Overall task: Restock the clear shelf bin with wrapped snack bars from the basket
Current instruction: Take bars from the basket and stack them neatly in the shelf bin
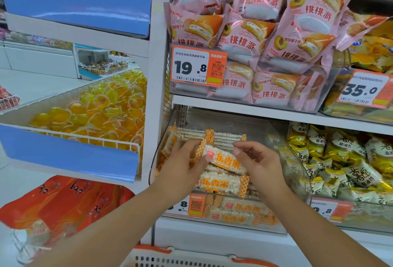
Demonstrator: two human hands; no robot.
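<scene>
Both your forearms reach up into the clear shelf bin. Your left hand and right hand each pinch one end of a snack bar, grip curled, bar held tilted above the stack. Wrapper: clear crinkly film, orange checked ends, puffed white grains inside. Basket, perforated white plastic with orange rim, sits below your arms

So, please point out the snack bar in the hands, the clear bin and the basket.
snack bar [223,160]: head view, middle of its printed wrapper.
clear bin [297,160]: head view, its right side wall.
basket [170,260]: head view, its white slotted rim.
</scene>
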